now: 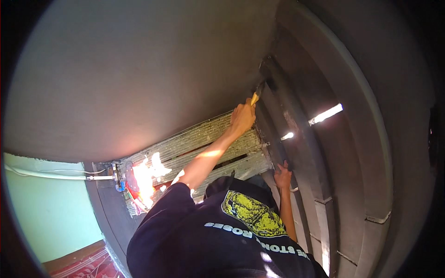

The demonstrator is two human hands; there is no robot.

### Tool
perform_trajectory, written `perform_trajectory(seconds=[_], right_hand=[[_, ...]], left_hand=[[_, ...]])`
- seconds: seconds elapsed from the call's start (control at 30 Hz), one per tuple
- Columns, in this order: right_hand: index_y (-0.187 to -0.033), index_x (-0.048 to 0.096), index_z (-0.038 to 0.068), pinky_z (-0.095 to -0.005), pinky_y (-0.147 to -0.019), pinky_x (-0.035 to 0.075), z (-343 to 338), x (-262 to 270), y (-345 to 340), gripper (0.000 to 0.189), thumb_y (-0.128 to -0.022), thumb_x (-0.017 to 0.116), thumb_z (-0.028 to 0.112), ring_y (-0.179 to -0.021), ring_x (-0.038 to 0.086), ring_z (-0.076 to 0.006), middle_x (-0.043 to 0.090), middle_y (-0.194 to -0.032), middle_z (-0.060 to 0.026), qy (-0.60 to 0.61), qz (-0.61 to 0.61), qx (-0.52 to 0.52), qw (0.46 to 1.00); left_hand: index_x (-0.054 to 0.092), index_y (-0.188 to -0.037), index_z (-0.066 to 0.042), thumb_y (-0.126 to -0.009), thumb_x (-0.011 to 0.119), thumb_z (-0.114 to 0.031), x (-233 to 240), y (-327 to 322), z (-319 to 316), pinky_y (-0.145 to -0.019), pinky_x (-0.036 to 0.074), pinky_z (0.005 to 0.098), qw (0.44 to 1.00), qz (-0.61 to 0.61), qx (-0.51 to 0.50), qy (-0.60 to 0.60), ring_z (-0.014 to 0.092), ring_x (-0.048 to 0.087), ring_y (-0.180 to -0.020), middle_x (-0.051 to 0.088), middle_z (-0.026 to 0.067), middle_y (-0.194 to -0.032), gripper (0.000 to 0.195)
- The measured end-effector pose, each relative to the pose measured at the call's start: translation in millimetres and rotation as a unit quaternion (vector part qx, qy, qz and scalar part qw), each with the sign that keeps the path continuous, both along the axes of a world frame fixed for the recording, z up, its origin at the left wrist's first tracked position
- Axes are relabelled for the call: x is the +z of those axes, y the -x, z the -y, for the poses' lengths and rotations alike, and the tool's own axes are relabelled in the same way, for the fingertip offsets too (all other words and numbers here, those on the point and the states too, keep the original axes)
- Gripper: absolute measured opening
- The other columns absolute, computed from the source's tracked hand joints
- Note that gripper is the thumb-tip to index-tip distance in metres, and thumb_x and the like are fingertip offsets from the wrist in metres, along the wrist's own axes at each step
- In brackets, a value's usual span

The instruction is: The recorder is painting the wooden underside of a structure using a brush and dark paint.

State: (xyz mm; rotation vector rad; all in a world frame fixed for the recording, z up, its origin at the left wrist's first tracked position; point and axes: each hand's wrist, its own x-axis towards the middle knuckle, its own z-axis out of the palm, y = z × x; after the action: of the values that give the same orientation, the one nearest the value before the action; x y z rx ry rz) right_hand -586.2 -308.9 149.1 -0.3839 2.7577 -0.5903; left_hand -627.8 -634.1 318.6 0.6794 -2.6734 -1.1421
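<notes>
My left hand (242,117) is closed around the yellow handle of a paintbrush (256,96), with my arm stretched forward. The brush's dark bristles meet the corner where a large dark grey panel (139,69) joins a dark beam (278,80). Lower and to the right, my right hand (283,175) has its fingers spread against a grey beam or rib and holds nothing that I can see. Whether the bristles carry paint is too dark to tell.
Weathered ribbed boards (194,142) with dark slots lie beyond my left arm. At left are a white pipe (62,175) with a blue fitting (120,186), a pale green wall (41,212) and a red patterned surface (90,264). More grey beams (377,139) curve along the right, with bright gaps between them.
</notes>
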Motion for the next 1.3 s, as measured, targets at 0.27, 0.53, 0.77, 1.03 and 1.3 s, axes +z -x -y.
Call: perform_trajectory(seconds=[0.27, 0.53, 0.77, 1.03, 1.3], right_hand=[[-0.118, 0.068, 0.008, -0.0466, -0.112, 0.032, 6, 8, 5, 0.044, -0.075, 0.064, 0.011, -0.134, 0.044, -0.0352, 0.042, -0.146, -0.0225, 0.034, 0.028, 0.008, 0.999], [-0.118, 0.068, 0.006, -0.0447, -0.11, 0.035, 8, 7, 0, 0.043, -0.076, 0.063, 0.012, -0.132, 0.046, -0.0357, 0.044, -0.144, -0.0239, 0.001, 0.006, -0.01, 1.0], [-0.123, 0.066, 0.008, -0.0581, -0.112, 0.027, 8, 3, 0, 0.047, -0.076, 0.06, 0.009, -0.135, 0.041, -0.0377, 0.04, -0.148, -0.0229, 0.016, 0.041, -0.02, 0.999], [-0.122, 0.066, 0.008, -0.0523, -0.113, 0.03, 12, 10, -1, 0.045, -0.077, 0.064, 0.014, -0.136, 0.041, -0.0352, 0.039, -0.149, -0.0222, -0.023, 0.025, -0.006, 0.999], [-0.123, 0.065, 0.009, -0.053, -0.113, 0.029, 17, -5, -8, 0.046, -0.077, 0.064, 0.014, -0.137, 0.039, -0.0367, 0.037, -0.149, -0.0237, -0.022, 0.003, -0.009, 1.0]], left_hand=[[0.054, -0.11, 0.003, -0.098, 0.047, -0.022, -10, 36, 0, -0.073, 0.05, 0.0566, 0.992, -0.069, 0.106, -0.01, 0.049, 0.064, -0.081, 0.065, 0.0298, -0.082, 0.028], [0.054, -0.11, 0.002, -0.096, 0.05, -0.018, 14, 2, -12, -0.066, 0.051, 0.0557, 0.996, -0.05, 0.063, -0.023, 0.048, 0.065, -0.075, 0.065, 0.0288, -0.074, 0.025], [0.052, -0.11, 0.008, -0.097, 0.045, -0.017, 26, -33, -59, -0.06, 0.051, 0.0546, 0.994, -0.006, -0.103, -0.019, 0.045, 0.065, -0.068, 0.064, 0.0284, -0.071, 0.029], [0.051, -0.112, 0.01, -0.097, 0.047, -0.017, 1, -9, -25, -0.061, 0.051, 0.0544, 0.997, 0.02, 0.008, -0.068, 0.046, 0.065, -0.066, 0.064, 0.0284, -0.071, 0.031], [0.051, -0.114, 0.011, -0.095, 0.048, -0.016, -23, -61, -88, -0.058, 0.052, 0.0523, 0.987, -0.053, -0.138, 0.066, 0.043, 0.065, -0.062, 0.063, 0.0292, -0.071, 0.033]])
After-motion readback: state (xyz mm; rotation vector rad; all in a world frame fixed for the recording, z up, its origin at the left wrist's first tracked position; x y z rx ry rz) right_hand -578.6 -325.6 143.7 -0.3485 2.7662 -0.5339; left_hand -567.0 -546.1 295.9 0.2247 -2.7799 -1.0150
